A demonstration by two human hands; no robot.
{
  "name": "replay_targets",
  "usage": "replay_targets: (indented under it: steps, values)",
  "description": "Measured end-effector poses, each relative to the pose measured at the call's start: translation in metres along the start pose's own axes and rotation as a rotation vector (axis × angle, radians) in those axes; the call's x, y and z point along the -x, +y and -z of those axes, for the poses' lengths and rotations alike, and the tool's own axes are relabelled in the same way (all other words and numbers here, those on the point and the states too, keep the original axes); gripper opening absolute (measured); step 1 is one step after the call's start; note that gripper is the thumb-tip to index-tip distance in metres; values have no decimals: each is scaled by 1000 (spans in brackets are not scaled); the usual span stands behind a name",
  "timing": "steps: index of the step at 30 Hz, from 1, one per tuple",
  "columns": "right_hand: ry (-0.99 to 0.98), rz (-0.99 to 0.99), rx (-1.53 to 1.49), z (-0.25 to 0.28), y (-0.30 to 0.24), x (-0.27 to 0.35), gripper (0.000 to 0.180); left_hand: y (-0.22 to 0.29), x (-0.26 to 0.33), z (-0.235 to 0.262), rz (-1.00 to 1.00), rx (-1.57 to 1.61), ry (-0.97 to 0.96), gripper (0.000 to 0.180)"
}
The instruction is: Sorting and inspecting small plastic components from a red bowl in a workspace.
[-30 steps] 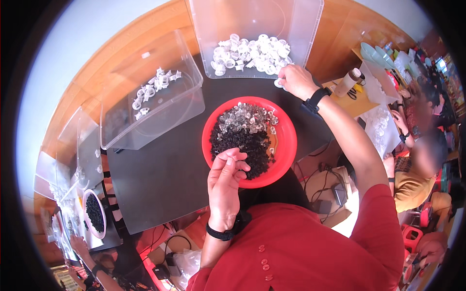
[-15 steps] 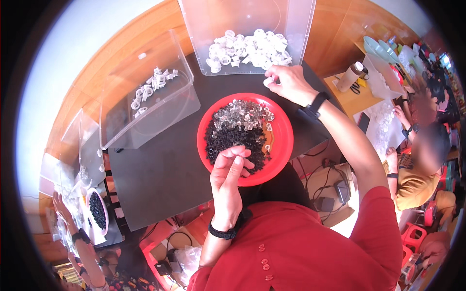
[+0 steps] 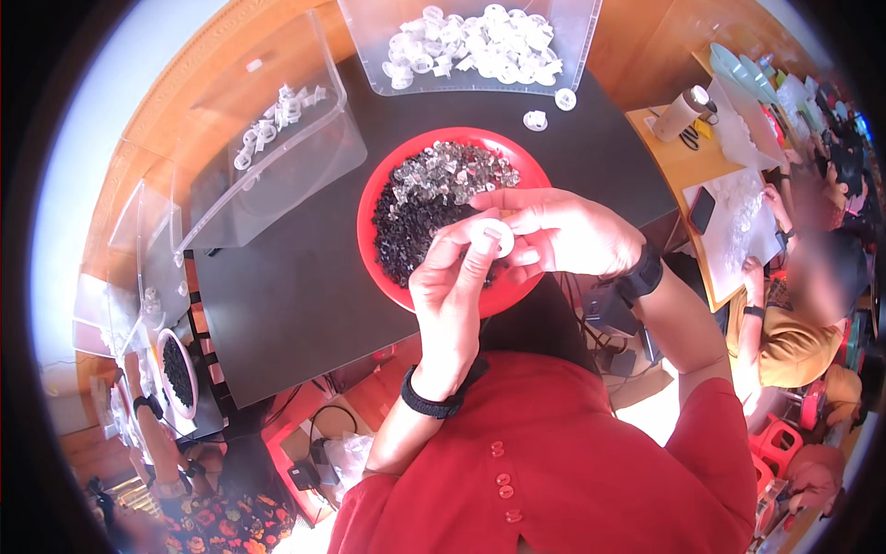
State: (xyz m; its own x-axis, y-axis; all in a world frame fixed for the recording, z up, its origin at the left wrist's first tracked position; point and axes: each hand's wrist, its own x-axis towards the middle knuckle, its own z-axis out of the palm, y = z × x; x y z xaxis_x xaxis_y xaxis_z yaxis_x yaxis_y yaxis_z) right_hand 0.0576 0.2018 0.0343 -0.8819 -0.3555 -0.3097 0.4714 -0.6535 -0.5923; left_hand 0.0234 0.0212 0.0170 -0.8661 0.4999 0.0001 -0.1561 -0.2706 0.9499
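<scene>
Above the near right part of a red bowl (image 3: 378,277), a small white round plastic piece (image 3: 501,238) sits between my hands. My left hand (image 3: 450,295) is closed on it, thumb across its face. From the other side my right hand (image 3: 577,231) pinches at the same piece with its fingertips; its index finger reaches out over the bowl. Inside the bowl, small clear plastic bits (image 3: 452,171) lie at the far side and black bits (image 3: 401,231) at the near left. Whether another small part is between the fingers is hidden.
A clear bin (image 3: 388,85) of white round pieces stands at the back. Two white pieces (image 3: 535,120) lie before it. Another clear bin (image 3: 318,138) at left holds fewer. To the right are a side table with a bottle (image 3: 678,115) and a phone (image 3: 701,210); co-workers sit both sides.
My right hand has come from beside the back bin to my left hand, bringing a white piece. Two loose pieces now show on the table. The whole view has shifted slightly.
</scene>
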Motion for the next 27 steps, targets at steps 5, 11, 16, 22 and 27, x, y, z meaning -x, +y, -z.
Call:
replay_targets:
  steps: [5,11,16,22,27]
  values:
    - [174,142,382,-9,3,0,25,-3,-1,4,-46,77,2,17]
    - [216,310,669,-21,8,2,10,-4,-1,2,-39,86,93,14]
    - [159,641,1214,-15,-14,-6,7,-1,-1,7,39,150,30,14]
    - [355,727,1413,-6,-12,-14,6,3,-1,18,118,289,104,19]
    - [480,624,1708,20,19,-7,4,1,1,29,135,261,110,23]
